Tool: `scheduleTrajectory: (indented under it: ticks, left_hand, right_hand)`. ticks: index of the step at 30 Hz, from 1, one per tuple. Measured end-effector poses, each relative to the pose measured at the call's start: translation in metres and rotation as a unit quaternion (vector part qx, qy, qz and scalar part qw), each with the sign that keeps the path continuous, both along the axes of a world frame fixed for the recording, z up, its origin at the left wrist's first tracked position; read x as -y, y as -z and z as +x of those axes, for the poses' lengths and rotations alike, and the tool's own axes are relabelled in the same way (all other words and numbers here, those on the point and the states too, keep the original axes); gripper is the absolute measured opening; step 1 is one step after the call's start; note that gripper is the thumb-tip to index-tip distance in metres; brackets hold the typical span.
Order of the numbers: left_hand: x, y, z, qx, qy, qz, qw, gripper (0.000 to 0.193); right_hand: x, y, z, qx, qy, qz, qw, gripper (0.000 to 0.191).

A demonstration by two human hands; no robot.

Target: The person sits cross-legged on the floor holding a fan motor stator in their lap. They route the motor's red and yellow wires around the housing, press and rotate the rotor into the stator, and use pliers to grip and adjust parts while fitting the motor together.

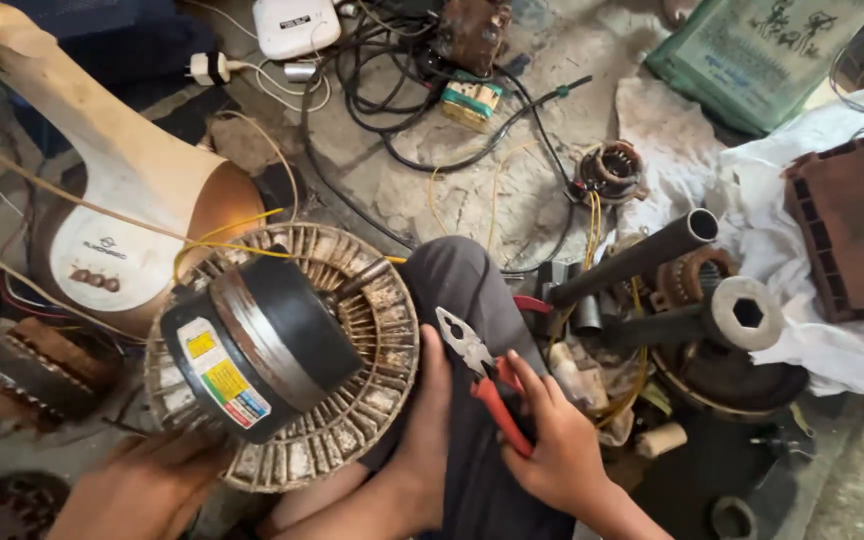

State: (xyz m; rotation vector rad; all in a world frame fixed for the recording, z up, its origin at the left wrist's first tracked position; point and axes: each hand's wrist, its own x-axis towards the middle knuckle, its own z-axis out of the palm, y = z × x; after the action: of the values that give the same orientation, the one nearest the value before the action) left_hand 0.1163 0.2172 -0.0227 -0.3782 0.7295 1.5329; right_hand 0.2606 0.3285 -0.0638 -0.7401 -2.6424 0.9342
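Two hands in view, both busy. Right hand (pixel 552 440) is clamped on red-handled combination pliers (pixel 482 375), jaws pointing up-left and standing slightly parted on nothing. Left hand (pixel 142 485) sits at the lower rim of the fan motor (pixel 272 350), fingers curled against the slotted metal housing, steadying it; whether it fully grips the rim cannot be told, as the hand is partly cut off by the frame edge.

The motor rests on the floor against the person's knee (pixel 462 290), black round end cap tilted towards the camera, coloured label on its side. Yellow wires (pixel 232 240) run off the top of the housing towards the beige fan stand (pixel 122 190) behind it.

Step in hand, as a judgement: motor held, tool picked up, pliers not yet on the part. Pliers are just right of the housing, apart from it.

The next move calls for swinging the pliers left to the housing or the yellow leads, with the left hand holding the motor against rotation.

Clutter at right: a dark metal pipe (pixel 642 260), a hex socket tool (pixel 742 315), a bare stator (pixel 612 170), white cloth (pixel 832 350). Black cables (pixel 402 100) lie tangled on the concrete floor (pixel 472 190).
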Motion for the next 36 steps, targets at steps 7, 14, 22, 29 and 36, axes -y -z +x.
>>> scheduleTrajectory:
  ticks: [7,14,22,29,36]
  left_hand:
    - [0.024,-0.008,0.003,-0.720,-0.094,0.090,0.682,0.089]
    - [0.200,-0.063,-0.118,-0.888,0.366,-0.175,0.219,0.024]
    - [0.233,-0.004,-0.117,-0.925,0.263,-0.142,0.234,0.026]
    - [0.234,-0.016,-0.100,-0.935,0.223,-0.183,0.206,0.015]
    - [0.235,-0.014,-0.092,-0.940,0.220,-0.191,0.179,0.011]
  right_hand:
    - [0.002,0.006,0.006,-0.043,-0.003,0.017,0.999,0.099]
    - [0.007,0.014,0.006,-0.046,0.004,-0.001,0.999,0.101]
    - [0.007,0.018,0.009,-0.015,0.005,-0.001,1.000,0.101]
    - [0.011,0.015,0.007,-0.018,0.004,0.008,1.000,0.102]
    - [0.011,0.014,0.008,-0.016,-0.004,0.045,0.999,0.099]
